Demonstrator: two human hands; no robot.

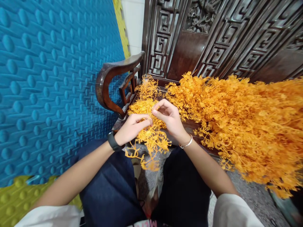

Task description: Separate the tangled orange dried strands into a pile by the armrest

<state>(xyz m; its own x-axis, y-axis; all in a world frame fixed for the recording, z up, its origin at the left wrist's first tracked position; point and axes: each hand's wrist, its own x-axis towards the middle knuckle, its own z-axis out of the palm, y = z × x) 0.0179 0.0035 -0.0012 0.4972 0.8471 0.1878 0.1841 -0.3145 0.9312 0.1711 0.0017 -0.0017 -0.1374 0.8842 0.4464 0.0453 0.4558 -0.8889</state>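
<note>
An orange artificial flower sprig (155,142) with thin, branching strands hangs down between my knees. My left hand (133,127), with a dark band on its wrist, closes around the sprig's upper part, its fingertips partly hidden. Just to the right and slightly higher is my right hand (169,119), wearing a light bangle. Its thumb and index finger pinch together close to the strands; what lies between them is too small to make out. Behind both hands, a small heap of orange sprigs (148,89) covers the left end of the wooden seat.
A large pile of the same orange sprigs (248,116) spreads over the bench to the right. A curved wooden armrest (118,67) stands at the left, and the carved wooden backrest (187,50) rises behind. Blue textured matting (52,78) fills the left side.
</note>
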